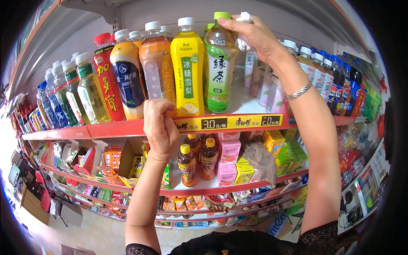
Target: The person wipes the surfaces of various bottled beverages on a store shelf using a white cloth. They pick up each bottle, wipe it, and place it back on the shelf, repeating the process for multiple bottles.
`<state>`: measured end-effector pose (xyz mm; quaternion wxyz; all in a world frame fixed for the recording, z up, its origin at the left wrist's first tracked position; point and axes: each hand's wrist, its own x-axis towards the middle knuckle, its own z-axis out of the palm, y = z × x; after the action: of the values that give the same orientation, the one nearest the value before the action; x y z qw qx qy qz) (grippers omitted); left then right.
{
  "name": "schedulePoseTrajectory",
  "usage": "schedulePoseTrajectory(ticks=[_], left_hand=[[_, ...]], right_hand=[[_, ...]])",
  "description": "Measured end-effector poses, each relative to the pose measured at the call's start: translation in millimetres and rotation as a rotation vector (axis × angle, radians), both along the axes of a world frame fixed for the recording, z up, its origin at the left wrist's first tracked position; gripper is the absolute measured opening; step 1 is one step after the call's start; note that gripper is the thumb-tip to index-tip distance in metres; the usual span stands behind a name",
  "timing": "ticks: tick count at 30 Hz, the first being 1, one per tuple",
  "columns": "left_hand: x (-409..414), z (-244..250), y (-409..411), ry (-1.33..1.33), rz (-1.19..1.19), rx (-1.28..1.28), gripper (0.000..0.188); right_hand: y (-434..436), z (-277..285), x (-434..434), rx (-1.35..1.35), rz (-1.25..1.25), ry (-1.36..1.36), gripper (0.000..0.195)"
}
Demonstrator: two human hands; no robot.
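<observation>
My right hand (256, 35) reaches up to a green tea bottle (220, 76) with a lime-green cap. The thumb presses the bottle's neck and the other fingers go behind it. A crumpled white tissue (244, 32) pokes out between those fingers. The bottle stands upright near the shelf's front, right of a yellow drink bottle (187, 73). My left hand (161, 130) is at the red front edge of the shelf (114, 128), fingers curled before the base of an amber drink bottle (156, 68). Its palm is hidden, so whether it grips the edge cannot be told.
More drink bottles line the shelf, including a red one (106, 79) and pink-labelled ones (276, 95). On the shelf below are small yellow-capped bottles (186, 165), drink cartons (229, 153) and a grey-brown cloth (260, 159) draped over cartons. Snack packets fill lower shelves.
</observation>
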<state>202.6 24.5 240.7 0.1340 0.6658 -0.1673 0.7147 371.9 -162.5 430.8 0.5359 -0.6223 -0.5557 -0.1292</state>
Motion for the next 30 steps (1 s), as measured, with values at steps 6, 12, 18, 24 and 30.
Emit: schedulePoseTrajectory(ticks=[6,12,18,24,30], left_hand=[[0,0,0,0.012,0.002,0.018,0.029],[0,1,-3,0.003,0.047,0.050,0.033],[1,2,-4,-0.006,0.094,0.046,0.027],[1,-1,-5,0.023,0.137,0.019,0.028],[0,0,-5,0.036,0.152,0.009,0.027]], right_hand=[[9,-13,11,-0.012,0.007,0.033,0.044],[18,-23,3,0.094,0.108,0.063,0.039],[9,-25,12,0.010,0.097,0.019,0.038],[-1,-33,8,0.001,-0.063,0.003,0.047],[-39,-21,-34,0.110,-0.092,0.033,0.029]])
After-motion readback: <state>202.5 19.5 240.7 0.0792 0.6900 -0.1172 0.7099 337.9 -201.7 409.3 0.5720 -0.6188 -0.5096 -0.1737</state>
